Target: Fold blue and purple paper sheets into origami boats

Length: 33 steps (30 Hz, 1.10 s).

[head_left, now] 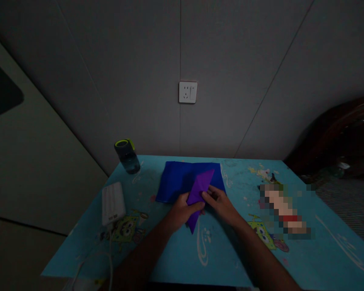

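One blue cartoon-printed table [321, 250]. One dark blue paper sheet [176, 178], flat at the table's middle rear. One purple folded paper [202, 186], long and pointed, lying partly over the sheet's near edge. The left hand [182, 212] grasps its lower left side and the right hand [221, 204] pinches its right edge. One white power bank [113, 203], left, with cable [110, 262] attached. One capped bottle [127, 157], left rear corner; contents cannot be told.

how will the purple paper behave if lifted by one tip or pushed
Probably very light and floppy: the purple paper is a thin folded sheet, so a free tip would likely droop. Its folds may stiffen it slightly. Pushed, it should slide flat on the table, not roll.
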Each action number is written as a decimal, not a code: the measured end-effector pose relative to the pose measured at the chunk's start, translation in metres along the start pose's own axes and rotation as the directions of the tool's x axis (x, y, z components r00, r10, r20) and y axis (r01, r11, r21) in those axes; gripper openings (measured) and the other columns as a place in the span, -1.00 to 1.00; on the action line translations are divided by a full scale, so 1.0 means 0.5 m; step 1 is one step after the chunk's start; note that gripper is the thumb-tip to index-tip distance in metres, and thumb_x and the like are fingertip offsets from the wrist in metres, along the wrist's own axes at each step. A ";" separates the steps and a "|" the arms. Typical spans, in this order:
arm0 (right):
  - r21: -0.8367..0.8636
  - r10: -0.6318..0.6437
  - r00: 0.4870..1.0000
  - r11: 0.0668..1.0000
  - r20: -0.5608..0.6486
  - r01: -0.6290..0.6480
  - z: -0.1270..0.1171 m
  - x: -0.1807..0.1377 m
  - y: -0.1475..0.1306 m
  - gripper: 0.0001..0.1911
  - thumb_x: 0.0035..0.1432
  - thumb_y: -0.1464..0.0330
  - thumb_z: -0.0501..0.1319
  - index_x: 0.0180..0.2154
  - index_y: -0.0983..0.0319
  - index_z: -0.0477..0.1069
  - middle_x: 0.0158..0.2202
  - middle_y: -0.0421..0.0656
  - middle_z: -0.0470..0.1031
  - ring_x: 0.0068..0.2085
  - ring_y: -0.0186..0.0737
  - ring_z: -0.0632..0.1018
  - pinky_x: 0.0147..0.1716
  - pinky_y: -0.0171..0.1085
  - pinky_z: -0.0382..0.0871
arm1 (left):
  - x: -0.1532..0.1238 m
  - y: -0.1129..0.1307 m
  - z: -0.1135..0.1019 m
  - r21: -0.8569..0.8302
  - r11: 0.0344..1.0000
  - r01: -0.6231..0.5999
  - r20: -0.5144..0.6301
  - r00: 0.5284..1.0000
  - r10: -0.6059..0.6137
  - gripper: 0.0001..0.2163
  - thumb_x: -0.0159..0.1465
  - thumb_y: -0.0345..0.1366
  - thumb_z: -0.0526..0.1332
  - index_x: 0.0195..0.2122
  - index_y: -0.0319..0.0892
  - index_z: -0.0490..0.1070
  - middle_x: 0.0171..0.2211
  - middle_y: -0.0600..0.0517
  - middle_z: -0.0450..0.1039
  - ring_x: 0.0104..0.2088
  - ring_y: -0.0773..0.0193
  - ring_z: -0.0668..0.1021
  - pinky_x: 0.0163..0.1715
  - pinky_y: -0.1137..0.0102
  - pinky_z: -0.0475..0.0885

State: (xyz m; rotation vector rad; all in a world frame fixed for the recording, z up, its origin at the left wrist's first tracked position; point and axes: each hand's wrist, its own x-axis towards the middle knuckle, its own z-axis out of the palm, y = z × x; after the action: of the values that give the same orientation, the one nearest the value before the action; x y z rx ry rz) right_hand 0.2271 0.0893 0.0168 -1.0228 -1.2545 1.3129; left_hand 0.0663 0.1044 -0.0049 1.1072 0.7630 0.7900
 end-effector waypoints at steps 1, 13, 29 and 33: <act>0.019 0.005 0.998 1.000 0.057 -0.006 0.003 -0.002 -0.003 -0.62 0.11 0.02 0.29 -0.27 0.21 0.46 -0.50 -0.22 0.49 -0.54 -0.29 0.45 -0.50 -0.29 0.38 | 0.001 0.000 -0.001 -0.030 0.999 -0.010 -0.010 1.000 0.010 -0.60 0.06 -0.14 0.42 -0.16 -0.29 0.50 -0.49 0.01 0.54 -0.49 0.29 0.54 -0.42 0.43 0.39; 0.095 -0.023 0.998 0.995 0.065 0.017 0.012 0.001 0.000 -0.61 0.17 0.02 0.24 -0.25 0.23 0.45 -0.53 -0.23 0.45 -0.56 -0.29 0.45 -0.50 -0.28 0.39 | -0.001 0.006 0.003 -0.067 0.997 -0.036 -0.051 0.998 0.033 -0.58 0.15 -0.01 0.34 -0.17 -0.30 0.50 -0.51 -0.01 0.54 -0.52 0.33 0.53 -0.48 0.48 0.37; 0.090 -0.005 1.000 0.996 0.004 0.005 0.020 0.001 0.028 -0.63 0.18 0.07 0.25 -0.42 0.25 0.47 -0.62 -0.27 0.33 -0.58 -0.34 0.35 -0.52 -0.31 0.27 | 0.009 0.002 0.004 -0.025 0.997 -0.075 -0.100 0.992 0.072 -0.52 0.15 0.03 0.33 -0.13 -0.32 0.48 -0.45 -0.09 0.60 -0.54 0.26 0.58 -0.48 0.41 0.46; 0.144 0.027 0.992 0.990 -0.122 -0.009 0.009 0.002 0.040 -0.62 0.11 0.05 0.30 -0.46 0.24 0.43 -0.63 -0.29 0.34 -0.67 -0.37 0.31 -0.66 -0.34 0.21 | 0.004 -0.005 0.008 -0.014 0.999 -0.050 -0.047 0.998 0.049 -0.52 0.13 0.04 0.34 -0.17 -0.34 0.50 -0.27 -0.19 0.62 -0.45 0.22 0.63 -0.40 0.37 0.52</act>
State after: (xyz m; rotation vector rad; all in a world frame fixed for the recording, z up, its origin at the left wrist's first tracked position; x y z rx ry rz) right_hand 0.2205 0.0908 -0.0025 -0.9991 -1.0449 1.3132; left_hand 0.0713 0.1036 -0.0063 1.1006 0.7702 0.8648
